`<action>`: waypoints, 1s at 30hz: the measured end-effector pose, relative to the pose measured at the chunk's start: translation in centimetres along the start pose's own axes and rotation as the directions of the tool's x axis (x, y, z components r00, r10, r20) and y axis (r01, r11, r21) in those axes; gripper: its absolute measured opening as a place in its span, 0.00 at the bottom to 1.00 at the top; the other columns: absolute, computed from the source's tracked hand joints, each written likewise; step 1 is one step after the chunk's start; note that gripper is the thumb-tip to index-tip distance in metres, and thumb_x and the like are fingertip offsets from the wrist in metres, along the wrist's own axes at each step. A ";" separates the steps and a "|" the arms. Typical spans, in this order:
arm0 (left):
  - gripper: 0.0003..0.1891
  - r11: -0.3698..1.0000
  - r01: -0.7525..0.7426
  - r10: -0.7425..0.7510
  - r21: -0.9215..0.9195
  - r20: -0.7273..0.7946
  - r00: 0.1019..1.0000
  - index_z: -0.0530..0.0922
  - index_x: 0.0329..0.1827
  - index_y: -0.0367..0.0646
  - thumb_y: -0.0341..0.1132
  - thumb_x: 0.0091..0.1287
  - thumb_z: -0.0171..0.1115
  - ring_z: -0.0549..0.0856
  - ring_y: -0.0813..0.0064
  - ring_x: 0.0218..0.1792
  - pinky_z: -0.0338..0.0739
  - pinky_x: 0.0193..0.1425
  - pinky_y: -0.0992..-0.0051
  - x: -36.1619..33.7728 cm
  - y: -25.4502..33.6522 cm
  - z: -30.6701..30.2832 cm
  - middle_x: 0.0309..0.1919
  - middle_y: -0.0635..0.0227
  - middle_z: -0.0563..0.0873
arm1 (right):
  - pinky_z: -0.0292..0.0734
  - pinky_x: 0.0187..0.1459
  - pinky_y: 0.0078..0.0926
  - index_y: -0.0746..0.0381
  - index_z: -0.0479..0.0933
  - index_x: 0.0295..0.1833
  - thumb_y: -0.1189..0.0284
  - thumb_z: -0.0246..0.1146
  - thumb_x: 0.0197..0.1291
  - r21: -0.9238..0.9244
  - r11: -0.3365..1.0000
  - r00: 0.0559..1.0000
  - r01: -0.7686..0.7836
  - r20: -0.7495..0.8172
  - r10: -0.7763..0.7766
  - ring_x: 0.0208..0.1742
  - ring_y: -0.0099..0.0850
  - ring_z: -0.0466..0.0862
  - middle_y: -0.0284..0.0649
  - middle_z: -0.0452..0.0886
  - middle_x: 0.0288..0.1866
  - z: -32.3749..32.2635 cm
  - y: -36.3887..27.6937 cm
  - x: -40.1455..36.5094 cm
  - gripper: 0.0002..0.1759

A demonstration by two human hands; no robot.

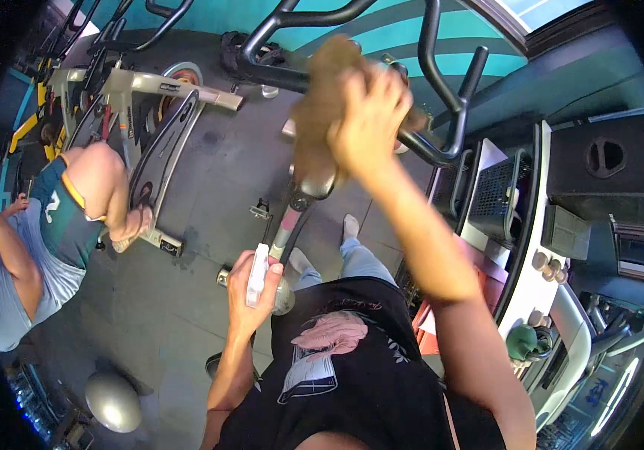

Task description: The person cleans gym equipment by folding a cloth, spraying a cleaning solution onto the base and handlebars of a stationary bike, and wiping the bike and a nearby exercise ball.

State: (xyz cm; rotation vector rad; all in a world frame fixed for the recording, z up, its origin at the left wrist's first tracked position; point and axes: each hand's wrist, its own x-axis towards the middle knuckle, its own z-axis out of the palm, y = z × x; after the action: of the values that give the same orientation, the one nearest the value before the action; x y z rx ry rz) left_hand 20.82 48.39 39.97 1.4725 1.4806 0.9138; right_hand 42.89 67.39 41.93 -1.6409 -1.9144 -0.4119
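My left hand (241, 300) is wrapped round a spray bottle with a white trigger head (259, 274), low beside the bike's frame. The bottle's pale body (284, 298) shows partly beyond my fingers. My right hand (370, 124) presses a brown cloth (314, 112) against the upper part of an exercise bike, next to its black handlebars (453, 105). Hand and cloth are blurred by motion. The cloth hides most of the part beneath it; a rounded dark end (316, 184) shows below.
At the left a person (37, 255) sits near another exercise bike (164, 94). A silver ball-like object (113, 402) stands on the floor at lower left. To the right are a dark basket (500, 196), a white shelf edge (533, 225) and a black speaker box (605, 157).
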 end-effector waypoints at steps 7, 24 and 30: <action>0.12 1.000 -0.010 0.011 0.016 -0.060 0.998 0.81 0.35 0.34 0.37 0.67 0.63 0.82 0.65 0.29 0.75 0.34 0.68 -0.9 0.1 -0.4 0.29 0.59 0.81 | 0.62 0.64 0.56 0.65 0.72 0.59 0.67 0.63 0.52 -0.154 0.988 1.000 -0.010 -0.026 0.006 0.64 0.56 0.71 0.58 0.73 0.63 1.9 2.9 5.5 0.28; 0.11 0.996 -0.030 0.023 -0.083 -0.078 0.997 0.80 0.35 0.34 0.36 0.65 0.64 0.82 0.57 0.32 0.76 0.39 0.65 0.1 -0.7 0.5 0.31 0.56 0.81 | 0.39 0.73 0.69 0.64 0.45 0.80 0.61 0.69 0.51 0.063 0.996 0.978 -0.059 0.206 0.045 0.78 0.69 0.43 0.68 0.42 0.79 -0.7 1.6 -1.4 0.56; 0.12 0.995 0.021 -0.027 -0.100 -0.060 0.998 0.81 0.35 0.34 0.37 0.65 0.64 0.83 0.58 0.32 0.76 0.39 0.65 -0.3 -2.2 0.8 0.30 0.56 0.81 | 0.46 0.70 0.73 0.60 0.42 0.81 0.50 0.76 0.46 0.149 0.959 0.897 -0.240 0.411 0.161 0.79 0.70 0.35 0.65 0.33 0.81 -3.1 -1.2 -5.4 0.66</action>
State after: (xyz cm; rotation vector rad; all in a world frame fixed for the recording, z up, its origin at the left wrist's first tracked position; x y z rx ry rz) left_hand 20.65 47.96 37.63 1.3630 1.4726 1.0116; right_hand 42.86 61.15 41.26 -1.8683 -1.9580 0.2080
